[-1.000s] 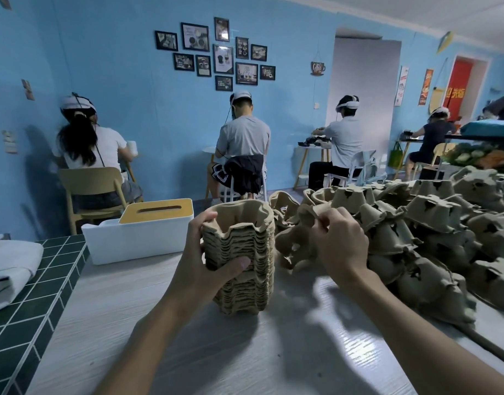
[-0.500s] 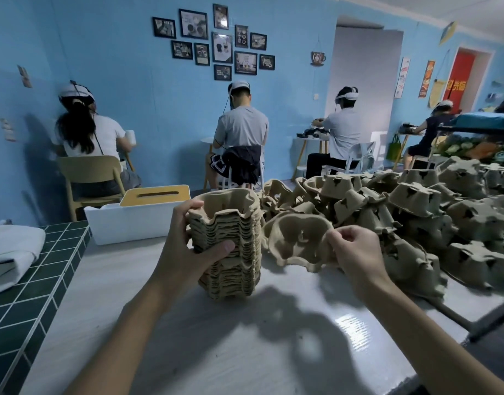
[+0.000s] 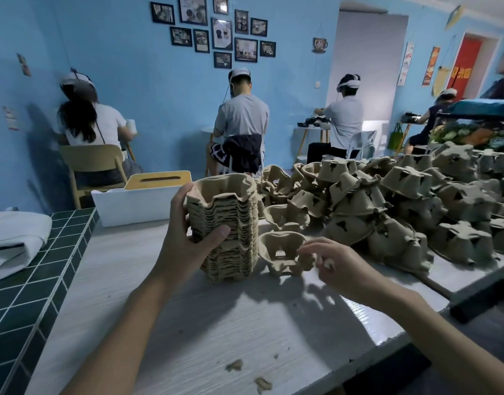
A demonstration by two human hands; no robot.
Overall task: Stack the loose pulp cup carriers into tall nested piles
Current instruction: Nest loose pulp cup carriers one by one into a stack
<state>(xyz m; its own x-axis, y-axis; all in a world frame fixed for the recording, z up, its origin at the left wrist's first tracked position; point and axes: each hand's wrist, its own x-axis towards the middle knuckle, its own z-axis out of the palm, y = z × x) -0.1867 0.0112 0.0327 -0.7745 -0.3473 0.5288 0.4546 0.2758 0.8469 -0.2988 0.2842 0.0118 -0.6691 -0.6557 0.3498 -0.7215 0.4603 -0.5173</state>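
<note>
A tall nested pile of pulp cup carriers [image 3: 231,223] stands on the pale table [image 3: 216,323]. My left hand [image 3: 185,246] grips its left side, thumb across the front and fingers behind the rim. One loose carrier [image 3: 282,252] lies on the table just right of the pile, cups facing up. My right hand [image 3: 339,263] hovers at that carrier's right edge with loosely curled fingers, fingertips touching or nearly touching the rim; it does not grip the carrier. A big heap of loose carriers [image 3: 401,212], mostly upside down, fills the table's right side.
A white box with a yellow slotted lid [image 3: 137,203] stands behind the pile. A green tiled counter [image 3: 23,280] with a folded white cloth [image 3: 14,238] adjoins on the left. Pulp crumbs [image 3: 235,364] lie near the front edge. Several seated people face the blue wall.
My right hand pulled one carrier from the heap, carried it toward the pile, and now it rests on the table with my fingers loosened. My left hand kept holding the pile.
</note>
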